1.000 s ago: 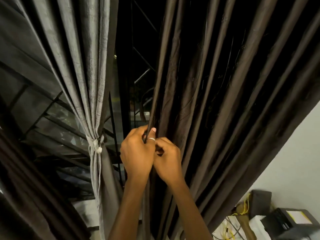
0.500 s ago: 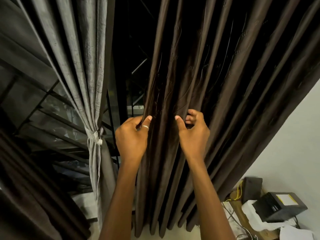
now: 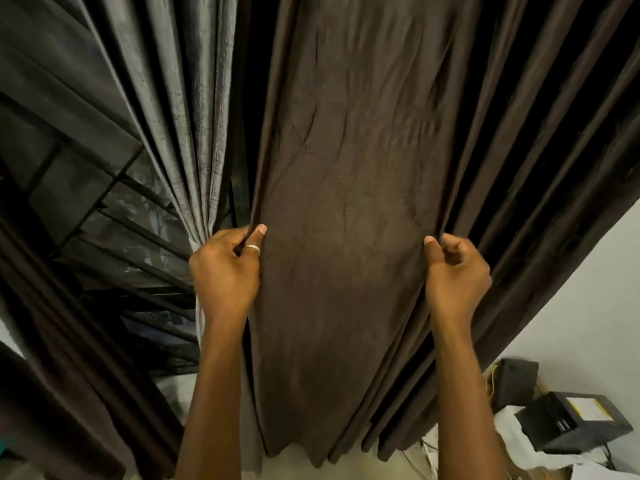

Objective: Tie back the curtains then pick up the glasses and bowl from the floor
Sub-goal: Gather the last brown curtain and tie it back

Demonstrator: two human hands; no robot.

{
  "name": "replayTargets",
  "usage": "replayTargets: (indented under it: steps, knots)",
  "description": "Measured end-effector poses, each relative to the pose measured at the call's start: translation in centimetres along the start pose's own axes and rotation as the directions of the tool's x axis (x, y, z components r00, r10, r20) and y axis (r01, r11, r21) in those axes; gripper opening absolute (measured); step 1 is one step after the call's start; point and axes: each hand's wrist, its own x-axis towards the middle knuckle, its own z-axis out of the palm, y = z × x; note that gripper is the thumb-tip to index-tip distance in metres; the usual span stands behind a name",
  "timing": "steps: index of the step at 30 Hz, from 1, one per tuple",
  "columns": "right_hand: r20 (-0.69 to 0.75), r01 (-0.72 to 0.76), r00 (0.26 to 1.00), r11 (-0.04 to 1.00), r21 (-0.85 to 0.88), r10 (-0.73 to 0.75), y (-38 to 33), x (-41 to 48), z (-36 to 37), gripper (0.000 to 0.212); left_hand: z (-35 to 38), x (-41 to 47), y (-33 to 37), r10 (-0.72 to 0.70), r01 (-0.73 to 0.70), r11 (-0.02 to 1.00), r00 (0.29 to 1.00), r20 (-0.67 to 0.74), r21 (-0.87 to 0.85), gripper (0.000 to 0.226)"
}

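A dark brown curtain point(image 3: 346, 209) hangs straight ahead, stretched flat between my two hands. My left hand point(image 3: 225, 268), with a ring on the thumb, pinches its left edge. My right hand point(image 3: 453, 275) pinches a fold further right, about a forearm's length away. To the left hangs a grey curtain point(image 3: 187, 98), gathered low down; my left hand hides its tie. No glasses or bowl are in view.
Behind the grey curtain is a dark window with a metal grille point(image 3: 114, 216). Another brown curtain point(image 3: 52, 358) hangs at the far left. At the lower right stand a black box-like device point(image 3: 571, 424), a dark speaker point(image 3: 516, 379) and yellow cables by a white wall point(image 3: 595, 299).
My hands have moved apart, the right one going far to the right, and the brown curtain's folds between them have spread into a flat panel. The view has shifted closer.
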Motion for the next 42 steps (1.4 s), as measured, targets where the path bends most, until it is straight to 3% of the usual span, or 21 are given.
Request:
replayTargets:
  steps: [4, 13, 17, 20, 23, 28, 34, 42]
  knots:
    - [0.048, 0.055, 0.997, 0.998, 0.014, -0.056, -0.5, -1.8, 0.5, 0.018, 0.5, -0.7, 0.7, 0.031, -0.031, 0.999, 0.999, -0.019, 0.021, 0.020]
    - [0.357, 0.223, 0.898, 0.965, 0.135, -0.258, -1.9, -6.4, 3.8, 0.024, 4.4, -3.7, 3.8, 0.157, -0.127, 0.984, 0.947, 0.279, -0.122, 0.014]
    - [0.424, 0.185, 0.868, 0.961, 0.206, -0.258, -2.1, -7.5, 4.3, 0.021, 4.6, -3.9, 4.1, 0.147, -0.097, 0.984, 0.916, 0.374, -0.148, 0.017]
    - [0.433, 0.178, 0.861, 0.957, 0.231, -0.265, -2.2, -7.3, 4.0, 0.016, 4.3, -4.1, 4.5, 0.078, 0.010, 0.979, 0.905, 0.418, -0.204, 0.028]
    - [0.465, 0.177, 0.846, 0.960, 0.219, -0.262, -2.1, -7.2, 4.0, 0.010, 4.4, -4.0, 5.3, 0.053, -0.006, 0.993, 0.918, 0.392, -0.121, 0.050]
    - [0.466, 0.188, 0.835, 0.948, 0.255, -0.291, -2.3, -7.6, 4.2, 0.004, 4.8, -4.0, 6.6, 0.000, -0.038, 0.991, 0.961, 0.276, 0.132, 0.047]
    - [0.473, 0.219, 0.822, 0.943, 0.252, -0.318, -2.6, -7.6, 3.8, 0.017, 5.4, -4.2, 6.6, 0.029, -0.064, 0.990, 0.963, 0.268, 0.126, 0.035]
    - [0.495, 0.240, 0.807, 0.945, 0.220, -0.320, -2.9, -7.1, 2.9, 0.025, 5.3, -4.0, 6.2, 0.037, -0.082, 0.987, 0.950, 0.310, 0.136, 0.038]
